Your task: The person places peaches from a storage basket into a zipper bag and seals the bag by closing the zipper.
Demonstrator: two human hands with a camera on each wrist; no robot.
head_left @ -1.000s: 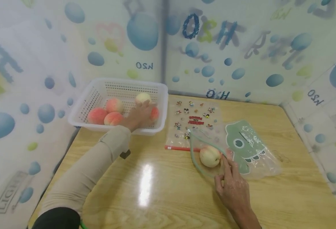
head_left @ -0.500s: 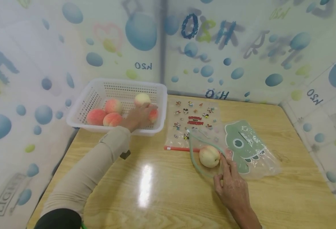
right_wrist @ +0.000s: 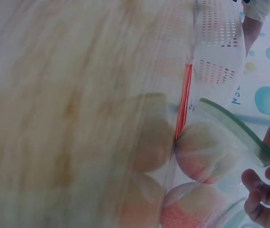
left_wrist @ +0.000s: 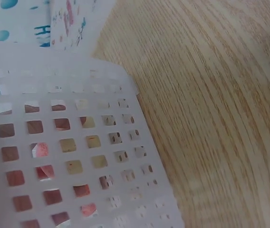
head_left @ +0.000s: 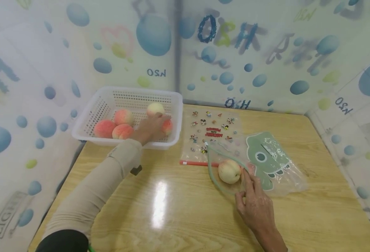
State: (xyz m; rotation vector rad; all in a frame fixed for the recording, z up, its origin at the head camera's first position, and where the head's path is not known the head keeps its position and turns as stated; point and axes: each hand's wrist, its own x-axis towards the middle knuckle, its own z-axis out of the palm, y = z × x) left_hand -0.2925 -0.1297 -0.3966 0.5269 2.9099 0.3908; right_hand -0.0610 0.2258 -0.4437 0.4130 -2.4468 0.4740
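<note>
My left hand [head_left: 152, 127] reaches into the white plastic basket [head_left: 109, 141], over a pink peach [head_left: 167, 127] and beside a pale peach [head_left: 155, 109]. Its fingertips are partly hidden, so its hold is unclear. With thumb and fingers, my right hand [head_left: 256, 206] pinches the green-edged mouth of a clear zip bag [head_left: 263, 164] printed with a green dinosaur. A pale peach [head_left: 229, 171] lies just inside that mouth. The right wrist view shows two peaches, one upper peach [right_wrist: 204, 152] and one lower peach [right_wrist: 192, 206], behind the clear film.
Several more peaches sit in the basket's left half, among them a red peach [head_left: 104, 128]. A flat clear bag [head_left: 214, 122] with cartoon prints and a red zip lies between basket and dinosaur bag, partly beneath the latter. Patterned curtains [head_left: 235, 52] surround the wooden table [head_left: 185, 210].
The head view has drifted very slightly. Both hands, the basket and the bags stay essentially in place.
</note>
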